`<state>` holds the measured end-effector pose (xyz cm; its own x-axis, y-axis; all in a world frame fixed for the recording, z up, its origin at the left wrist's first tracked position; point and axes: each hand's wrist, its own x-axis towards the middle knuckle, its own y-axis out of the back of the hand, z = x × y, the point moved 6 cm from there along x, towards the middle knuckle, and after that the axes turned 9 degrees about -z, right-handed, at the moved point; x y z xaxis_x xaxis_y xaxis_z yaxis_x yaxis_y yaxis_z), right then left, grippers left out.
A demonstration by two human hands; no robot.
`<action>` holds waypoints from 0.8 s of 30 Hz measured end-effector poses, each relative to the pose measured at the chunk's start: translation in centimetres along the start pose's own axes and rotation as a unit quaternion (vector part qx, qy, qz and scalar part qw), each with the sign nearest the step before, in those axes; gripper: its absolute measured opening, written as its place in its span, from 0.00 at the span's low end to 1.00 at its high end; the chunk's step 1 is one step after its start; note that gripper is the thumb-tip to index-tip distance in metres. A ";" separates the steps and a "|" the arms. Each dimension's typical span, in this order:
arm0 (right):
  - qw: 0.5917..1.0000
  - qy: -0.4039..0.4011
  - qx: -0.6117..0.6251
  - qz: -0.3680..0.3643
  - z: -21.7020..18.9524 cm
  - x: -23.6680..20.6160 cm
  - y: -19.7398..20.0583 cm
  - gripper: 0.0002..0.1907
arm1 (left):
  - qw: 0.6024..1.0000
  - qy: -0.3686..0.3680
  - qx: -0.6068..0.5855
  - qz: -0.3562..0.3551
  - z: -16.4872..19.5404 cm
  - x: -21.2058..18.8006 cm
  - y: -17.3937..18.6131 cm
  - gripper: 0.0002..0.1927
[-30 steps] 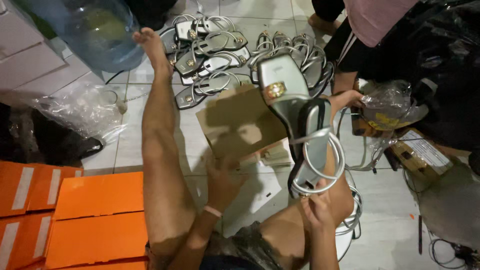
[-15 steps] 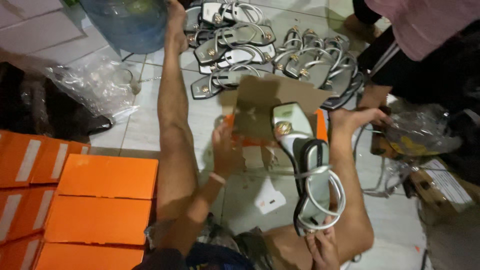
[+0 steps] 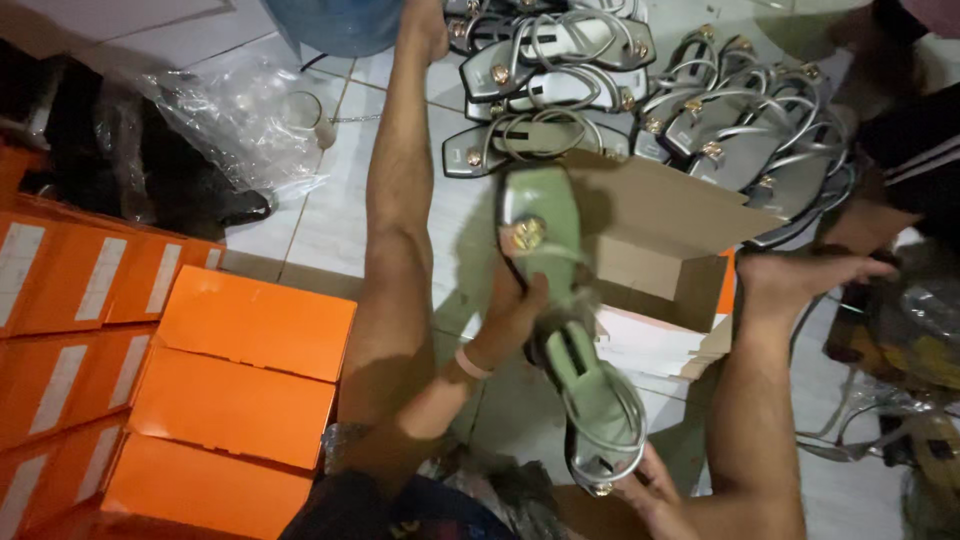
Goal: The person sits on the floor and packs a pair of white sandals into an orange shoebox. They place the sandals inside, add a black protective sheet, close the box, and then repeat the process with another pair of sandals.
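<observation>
I sit on the tiled floor with both legs stretched out. My left hand (image 3: 508,318) grips the middle of a pale green strappy sandal (image 3: 560,300) with a gold ornament near its toe. My right hand (image 3: 648,487) holds the heel end of the same sandal low in the view, where the straps loop. The sandal hangs above an open shoe box (image 3: 668,262), brown cardboard inside and orange outside, that lies between my legs with its lid up.
Stacked orange shoe boxes (image 3: 235,385) fill the left. Several grey sandals (image 3: 560,90) lie in rows on the floor ahead. A clear plastic bag (image 3: 225,120) lies at upper left, a blue water jug (image 3: 335,20) at top. Another person (image 3: 915,130) sits at right.
My left hand has left the box and taken hold of the sandal's middle. The sandal has swung left, over the box's near edge. The view has tipped downward.
</observation>
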<state>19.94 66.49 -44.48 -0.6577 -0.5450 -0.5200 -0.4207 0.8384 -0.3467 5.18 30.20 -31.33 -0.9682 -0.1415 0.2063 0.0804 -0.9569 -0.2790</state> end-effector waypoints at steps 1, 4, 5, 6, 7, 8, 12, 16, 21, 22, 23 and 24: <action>0.997 -0.033 -0.071 0.010 -0.2 0.0 0.2 0.31 | 0.997 0.040 -0.061 0.014 0.0 0.7 1.0 0.35; 0.994 -0.103 -0.021 -0.001 -0.6 0.8 -0.3 0.25 | 0.974 0.110 -0.194 0.043 0.2 1.5 3.6 0.36; 0.986 -0.104 -0.118 -0.046 -1.3 1.3 -0.9 0.24 | 0.973 0.098 -0.206 0.044 0.5 1.7 4.1 0.33; 0.967 -0.103 -0.215 -0.089 -2.1 2.3 -1.6 0.23 | 0.971 0.084 -0.220 0.044 0.7 1.7 4.5 0.33; 0.936 -0.100 -0.311 -0.131 -2.9 3.4 -2.4 0.22 | 0.956 0.098 -0.277 0.010 0.5 1.6 4.3 0.35; 0.905 -0.053 -0.411 -0.099 -4.3 4.3 -3.0 0.26 | 0.936 0.112 -0.333 -0.022 0.4 1.2 4.0 0.38; 0.793 0.031 -0.595 0.124 -11.0 6.3 -5.7 0.29 | 0.888 0.102 -0.435 -0.107 0.1 -1.5 3.4 0.38; 0.637 0.206 -0.694 0.267 -18.9 6.2 -8.8 0.34 | 0.979 0.104 -0.170 -0.037 -1.9 -4.2 4.7 0.28; 0.556 0.255 -0.759 0.225 -21.5 12.3 -8.6 0.08 | 0.978 0.176 -0.093 -0.066 -3.4 -10.1 4.0 0.42; 0.569 0.239 -0.750 0.237 -21.5 13.7 -7.9 0.09 | 0.981 0.171 -0.036 -0.090 -3.2 -11.2 3.7 0.46; 0.582 0.225 -0.742 0.248 -21.5 15.0 -7.2 0.11 | 0.980 0.164 0.020 -0.111 -3.1 -12.3 3.4 0.50; 0.577 0.237 -0.737 0.259 -21.7 16.1 -6.9 0.10 | 0.976 0.154 0.077 -0.130 -3.1 -12.9 3.0 0.54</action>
<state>-1.28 52.14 -33.48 -0.8839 -0.4469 0.1379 0.0653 0.1741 0.9826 17.17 29.90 -37.74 -0.9839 0.1724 -0.0469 -0.1668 -0.9804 -0.1047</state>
